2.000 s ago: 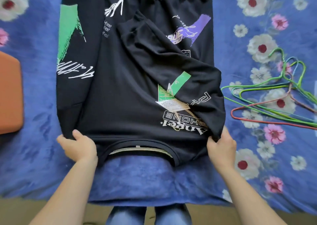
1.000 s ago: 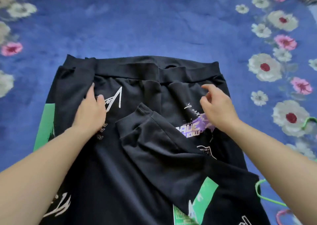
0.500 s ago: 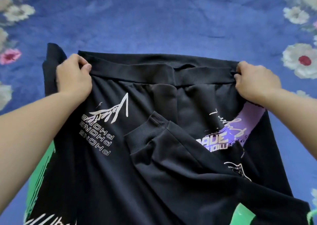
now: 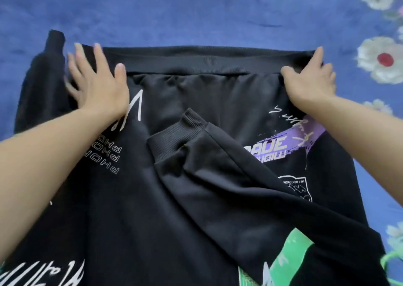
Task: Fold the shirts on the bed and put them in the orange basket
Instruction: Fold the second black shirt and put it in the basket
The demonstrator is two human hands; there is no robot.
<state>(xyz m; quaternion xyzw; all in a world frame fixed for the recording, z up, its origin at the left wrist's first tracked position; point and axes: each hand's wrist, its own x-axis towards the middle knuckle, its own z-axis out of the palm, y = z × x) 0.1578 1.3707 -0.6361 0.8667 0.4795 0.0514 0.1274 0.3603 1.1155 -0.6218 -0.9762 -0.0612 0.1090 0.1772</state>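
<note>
A black long-sleeved shirt [image 4: 174,198] with white, purple and green prints lies flat on the bed, its ribbed hem [image 4: 196,61] at the far side. One sleeve is folded across the body, its cuff [image 4: 174,137] in the middle. My left hand [image 4: 96,83] lies flat with spread fingers on the hem's left end, blurred by motion. My right hand [image 4: 309,83] grips the hem's right corner with curled fingers. The other sleeve cuff [image 4: 54,39] sticks out at the far left. No orange basket is in view.
The bed is covered by a blue blanket [image 4: 196,13] with white and pink flowers at the right. A bit of a green hanger [image 4: 392,261] shows at the lower right edge.
My left hand has let go of the hem and now lies flat on it with fingers spread. The hem has been stretched straighter. My right hand still holds its corner.
</note>
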